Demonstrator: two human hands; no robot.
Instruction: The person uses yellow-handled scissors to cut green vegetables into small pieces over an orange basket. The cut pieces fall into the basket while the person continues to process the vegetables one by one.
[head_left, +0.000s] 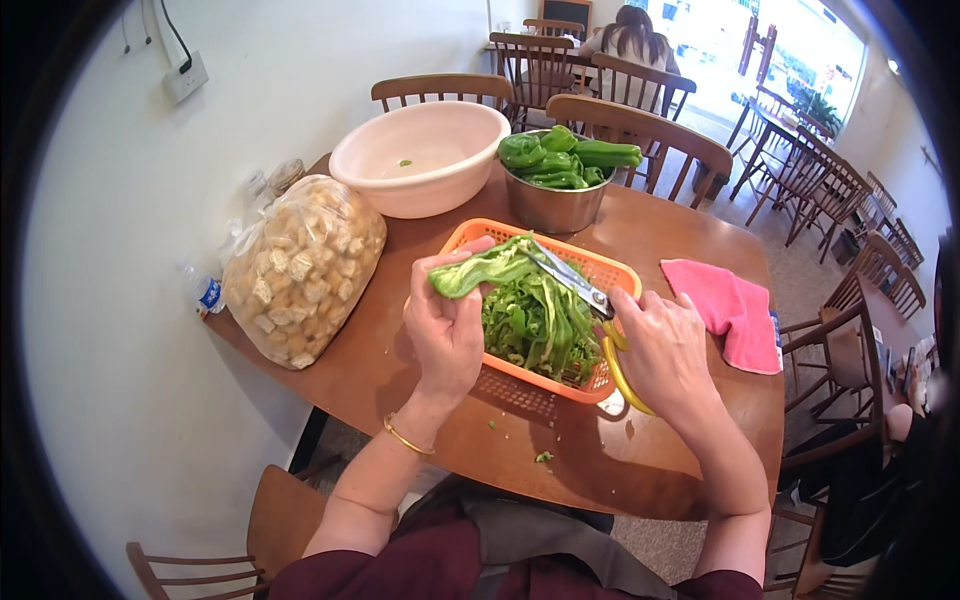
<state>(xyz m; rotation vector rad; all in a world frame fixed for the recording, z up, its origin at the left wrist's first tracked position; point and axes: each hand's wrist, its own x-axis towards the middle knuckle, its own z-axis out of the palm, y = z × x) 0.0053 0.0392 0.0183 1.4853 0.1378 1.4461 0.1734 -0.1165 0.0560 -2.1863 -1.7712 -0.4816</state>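
Observation:
My left hand (448, 330) holds an opened piece of green pepper (480, 271), its pale inside facing up, over an orange plastic basket (469, 232). Scissors with yellow handles (574, 283) are in my right hand (664, 345), their blades touching the pepper's right end. Cut green pepper strips (544, 326) fill much of the basket beneath both hands. Beyond the basket, a stainless steel pot (559, 202) is heaped with whole green peppers (562, 159).
A pinkish-white plastic basin (420, 191) and a clear bag of tan, porous chunks (307, 270) stand at the left. A pink cloth (724, 307) lies on the wooden table (675, 480) at the right. A water bottle (204, 289) stands by the wall. People sit at other tables.

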